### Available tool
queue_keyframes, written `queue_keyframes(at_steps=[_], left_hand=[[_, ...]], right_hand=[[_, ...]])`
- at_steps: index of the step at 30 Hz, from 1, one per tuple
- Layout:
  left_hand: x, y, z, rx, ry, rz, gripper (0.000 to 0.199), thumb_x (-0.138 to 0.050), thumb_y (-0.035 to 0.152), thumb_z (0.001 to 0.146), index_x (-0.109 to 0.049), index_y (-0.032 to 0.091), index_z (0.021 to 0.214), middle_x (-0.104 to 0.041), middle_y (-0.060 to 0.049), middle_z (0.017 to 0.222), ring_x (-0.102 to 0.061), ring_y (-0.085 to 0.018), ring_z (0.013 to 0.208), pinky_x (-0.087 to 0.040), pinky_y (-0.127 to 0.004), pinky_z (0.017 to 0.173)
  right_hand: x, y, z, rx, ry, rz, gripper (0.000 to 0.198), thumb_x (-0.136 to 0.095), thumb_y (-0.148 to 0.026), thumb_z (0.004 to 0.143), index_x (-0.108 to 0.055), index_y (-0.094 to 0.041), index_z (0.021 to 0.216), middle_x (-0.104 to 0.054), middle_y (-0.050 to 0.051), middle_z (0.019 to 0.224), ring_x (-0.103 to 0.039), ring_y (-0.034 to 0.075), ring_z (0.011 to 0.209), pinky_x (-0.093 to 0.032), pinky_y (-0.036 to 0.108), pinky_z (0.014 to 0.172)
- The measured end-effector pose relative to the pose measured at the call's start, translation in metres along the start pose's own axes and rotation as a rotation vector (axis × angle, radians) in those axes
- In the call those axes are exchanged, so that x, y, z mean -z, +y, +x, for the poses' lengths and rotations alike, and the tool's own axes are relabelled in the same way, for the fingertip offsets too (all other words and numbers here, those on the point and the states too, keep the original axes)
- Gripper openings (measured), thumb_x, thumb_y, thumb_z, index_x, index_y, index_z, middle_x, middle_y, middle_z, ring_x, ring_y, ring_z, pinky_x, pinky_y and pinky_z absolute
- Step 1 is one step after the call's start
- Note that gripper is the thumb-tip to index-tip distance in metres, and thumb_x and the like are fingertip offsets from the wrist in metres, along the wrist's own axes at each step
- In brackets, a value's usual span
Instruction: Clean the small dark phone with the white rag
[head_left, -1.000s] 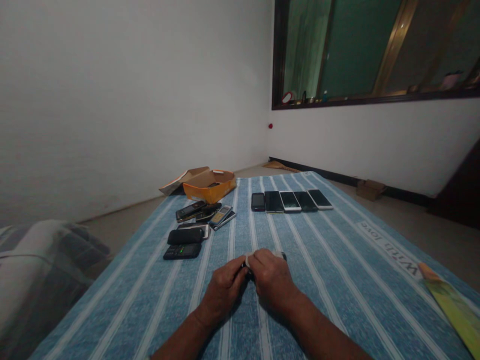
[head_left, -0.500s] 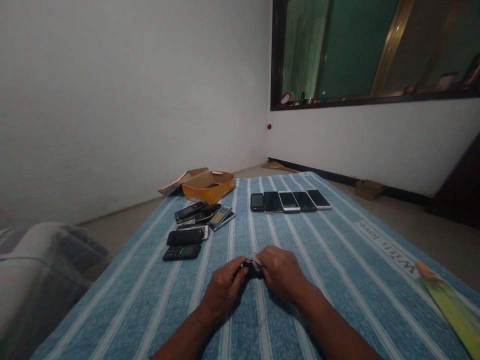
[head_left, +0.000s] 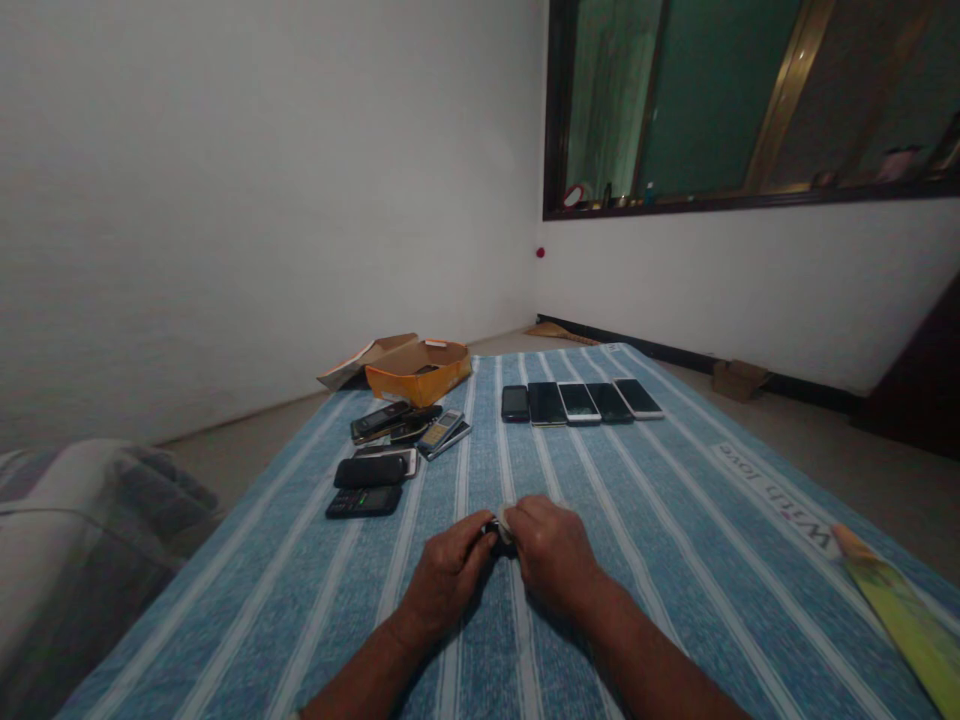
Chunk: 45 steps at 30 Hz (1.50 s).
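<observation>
Over the near middle of the striped cloth, my left hand (head_left: 444,570) pinches a small dark object that looks like a mobile phone (head_left: 493,530). Fingers hide most of it. Between the fingers of my right hand (head_left: 553,552) is a pale piece of cloth or tissue (head_left: 504,522), pressed against the dark object. Both hands are closed and almost touch. To the left lies a black keypad phone (head_left: 364,502) with a green light on its screen. A black case-like object (head_left: 369,471) is just behind it.
Silver and dark phones (head_left: 442,432) lie loosely at the left. An open orange box (head_left: 420,378) stands behind them. Several phones (head_left: 579,402) form a row at the far right. A yellow-green sheet (head_left: 900,620) lies along the right edge of the blue striped cloth (head_left: 645,490).
My right hand has shifted slightly left over the dark object, covering more of it. My left hand has stayed nearly in place.
</observation>
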<state>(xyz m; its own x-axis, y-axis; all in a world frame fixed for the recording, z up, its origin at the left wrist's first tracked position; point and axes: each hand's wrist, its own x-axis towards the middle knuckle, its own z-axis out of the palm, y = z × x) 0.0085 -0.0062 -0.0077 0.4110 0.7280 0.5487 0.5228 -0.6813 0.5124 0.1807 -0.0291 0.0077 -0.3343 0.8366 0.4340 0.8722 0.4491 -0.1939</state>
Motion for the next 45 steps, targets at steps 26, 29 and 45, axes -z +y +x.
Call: queue_keyframes(at_steps=[26, 29, 45], left_hand=[[-0.001, -0.006, -0.003, -0.007, 0.006, 0.041, 0.025, -0.048, 0.029, 0.091, -0.068, 0.018, 0.103, -0.077, -0.007, 0.087, -0.074, -0.019, 0.074, -0.059, -0.026, 0.070], [-0.003, -0.007, -0.003, -0.010, 0.036, 0.021, 0.026, -0.049, 0.030, 0.091, -0.067, 0.019, 0.104, -0.077, -0.007, 0.092, -0.074, -0.020, 0.081, -0.059, -0.027, 0.074], [0.006, 0.004, 0.004, 0.068, -0.051, -0.077, 0.023, -0.048, 0.030, 0.091, -0.066, 0.020, 0.100, -0.076, -0.002, 0.084, -0.072, -0.016, 0.074, -0.055, -0.022, 0.068]], right_hand=[[0.028, 0.022, -0.001, -0.119, -0.185, -0.016, 0.019, -0.052, -0.010, 0.088, -0.068, -0.020, 0.091, -0.067, 0.005, 0.089, -0.061, 0.016, 0.082, -0.034, 0.025, 0.066], [0.014, 0.008, -0.001, -0.089, -0.111, -0.037, 0.016, -0.053, -0.009, 0.087, -0.067, -0.018, 0.088, -0.067, 0.006, 0.086, -0.060, 0.018, 0.080, -0.035, 0.026, 0.065], [0.015, 0.002, 0.005, -0.032, -0.117, 0.036, 0.016, -0.051, -0.011, 0.088, -0.065, -0.019, 0.093, -0.066, 0.004, 0.090, -0.059, 0.017, 0.083, -0.036, 0.027, 0.066]])
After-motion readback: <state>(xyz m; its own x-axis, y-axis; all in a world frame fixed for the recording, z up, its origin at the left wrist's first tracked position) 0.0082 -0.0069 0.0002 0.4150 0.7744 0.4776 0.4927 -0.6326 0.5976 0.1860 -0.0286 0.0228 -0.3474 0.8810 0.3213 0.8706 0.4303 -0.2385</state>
